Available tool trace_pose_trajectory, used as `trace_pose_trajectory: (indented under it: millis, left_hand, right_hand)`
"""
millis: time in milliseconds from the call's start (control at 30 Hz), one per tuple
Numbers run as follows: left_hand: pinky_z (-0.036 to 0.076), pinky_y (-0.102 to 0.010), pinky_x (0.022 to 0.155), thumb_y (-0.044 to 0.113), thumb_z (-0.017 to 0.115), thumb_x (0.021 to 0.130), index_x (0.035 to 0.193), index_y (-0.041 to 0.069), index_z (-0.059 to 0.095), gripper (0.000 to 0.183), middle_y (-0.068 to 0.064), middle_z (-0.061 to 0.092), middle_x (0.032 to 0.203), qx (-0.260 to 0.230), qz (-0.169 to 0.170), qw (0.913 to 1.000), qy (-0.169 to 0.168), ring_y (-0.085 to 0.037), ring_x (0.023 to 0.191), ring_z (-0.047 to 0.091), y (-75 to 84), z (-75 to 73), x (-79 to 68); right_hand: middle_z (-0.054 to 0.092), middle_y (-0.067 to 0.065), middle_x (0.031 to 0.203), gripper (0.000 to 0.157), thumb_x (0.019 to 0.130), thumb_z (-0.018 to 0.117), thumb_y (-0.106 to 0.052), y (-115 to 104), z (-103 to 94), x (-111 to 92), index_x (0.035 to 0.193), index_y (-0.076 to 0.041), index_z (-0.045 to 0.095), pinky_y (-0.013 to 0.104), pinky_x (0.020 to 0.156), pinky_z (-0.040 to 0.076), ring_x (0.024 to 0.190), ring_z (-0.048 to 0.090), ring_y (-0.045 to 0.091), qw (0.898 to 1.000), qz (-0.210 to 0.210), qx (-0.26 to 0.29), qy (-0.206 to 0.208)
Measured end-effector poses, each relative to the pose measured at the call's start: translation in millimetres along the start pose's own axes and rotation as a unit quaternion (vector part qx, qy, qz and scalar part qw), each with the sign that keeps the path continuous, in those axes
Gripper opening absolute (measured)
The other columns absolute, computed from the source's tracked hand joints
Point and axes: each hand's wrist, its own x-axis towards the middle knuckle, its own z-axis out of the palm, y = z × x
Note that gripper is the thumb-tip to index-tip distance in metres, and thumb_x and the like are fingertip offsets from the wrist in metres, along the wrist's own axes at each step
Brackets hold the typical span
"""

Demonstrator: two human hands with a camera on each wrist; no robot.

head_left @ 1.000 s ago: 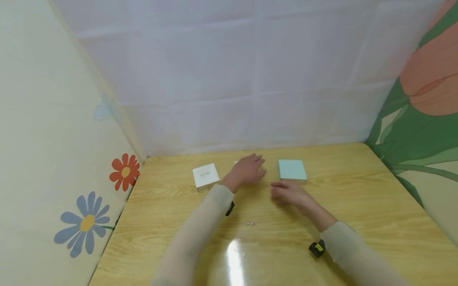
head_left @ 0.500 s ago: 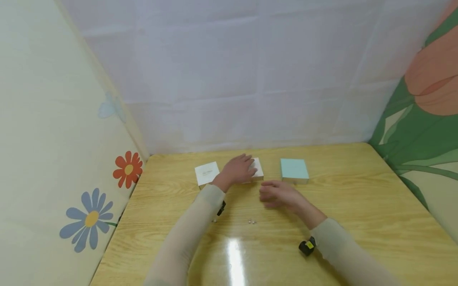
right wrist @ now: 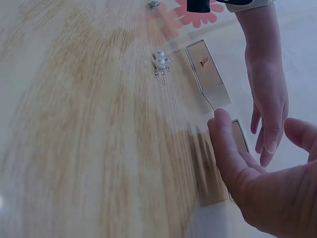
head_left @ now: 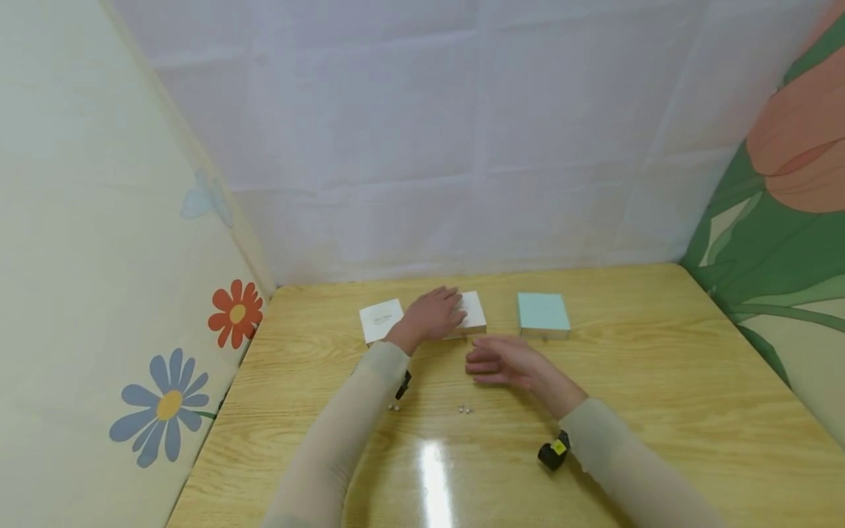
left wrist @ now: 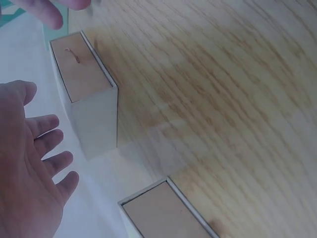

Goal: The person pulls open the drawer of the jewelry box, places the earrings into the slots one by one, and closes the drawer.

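My left hand (head_left: 432, 315) is above the left part of a white drawer box (head_left: 473, 312), fingers loosely extended and holding nothing. In the left wrist view that box shows a tan drawer front (left wrist: 79, 69) with a small ribbon pull; the hand (left wrist: 29, 168) appears apart from it. Just in front of the same box hovers my right hand (head_left: 505, 364), its fingers relaxed and slightly bent, nothing between them. A second white box (head_left: 381, 320) stands to the left, partly hidden by the left arm. On the right is a pale teal box (head_left: 543, 313).
Two small pearl earrings (head_left: 465, 409) lie on the wooden table (head_left: 660, 367) in front of the hands. More small pearl pieces (head_left: 394, 407) lie beside the left wrist camera (head_left: 403, 385). A white cloth (head_left: 422, 147) hangs behind the table.
The left hand has moved left, uncovering most of the middle white box. The right hand has shifted left and slightly down, away from the teal box.
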Motion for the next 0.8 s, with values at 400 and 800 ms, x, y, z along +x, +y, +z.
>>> trace_pose_trajectory:
  millis: [400, 800]
  left_hand:
    - [0.021, -0.038, 0.128, 0.043, 0.03, 0.109, 0.158, 0.01, 0.03, 0.059, -0.007, 0.027, 0.166, -0.005, -0.007, 1.0, 0.001, -0.026, 0.154, 0.023, -1.8, 5.4, 1.9]
    - [0.017, -0.038, 0.129, 0.042, 0.03, 0.11, 0.159, 0.007, 0.024, 0.061, -0.009, 0.022, 0.167, -0.022, -0.007, 0.9997, 0.003, -0.028, 0.155, 0.019, -5.6, 12.1, 1.9]
  right_hand:
    - [0.052, 0.033, 0.141, 0.054, 0.106, 0.046, -0.024, 3.6, 9.6, 13.8, 0.148, 0.008, 0.034, 0.046, 0.098, 0.057, 0.117, 0.066, 0.037, 0.999, 0.025, 0.025, 0.031]
    - [0.053, 0.031, 0.14, 0.056, 0.108, 0.042, -0.026, 3.1, 17.2, 29.2, 0.147, 0.012, 0.034, 0.034, 0.085, 0.061, 0.104, 0.072, 0.028, 0.998, 0.035, 0.036, 0.041]
